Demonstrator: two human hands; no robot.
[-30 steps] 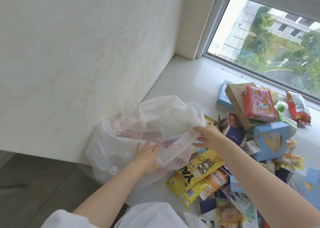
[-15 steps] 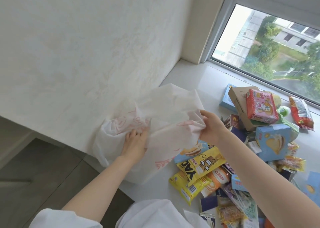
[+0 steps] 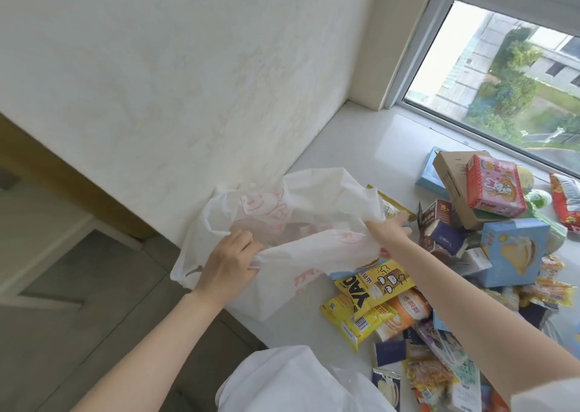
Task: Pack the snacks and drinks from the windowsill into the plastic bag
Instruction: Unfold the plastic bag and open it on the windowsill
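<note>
On the white windowsill, against the pale side wall, sits your white plastic bag with pink print. It lies at the sill's left end, its near side hanging past the front edge, mouth facing up toward you and held partly open.

The window runs along the far right, looking out on trees and buildings.

The snack pile starts just right of the bag and spreads to the frame's right and bottom edges. Biggest pieces: a brown cardboard box tilted at the back, a blue box with a heart-shaped picture in front of it, and a red-and-pink box resting on top of the brown one. Nearer you, a yellow packet marked "YAC" lies touching the bag's lower right corner and overlaps a second yellow packet. An orange-and-white pouch is tucked beside them. A small dark brown carton stands just past your right wrist. A red bag lies at the far right by the window.

Your left hand is at the bag's near left rim, fingers curled and gripping a bunched fold of the film. Your right hand is at the right rim, pinching the film there; its fingertips are mostly hidden by the bag. The rim stretches between your two hands.
</note>
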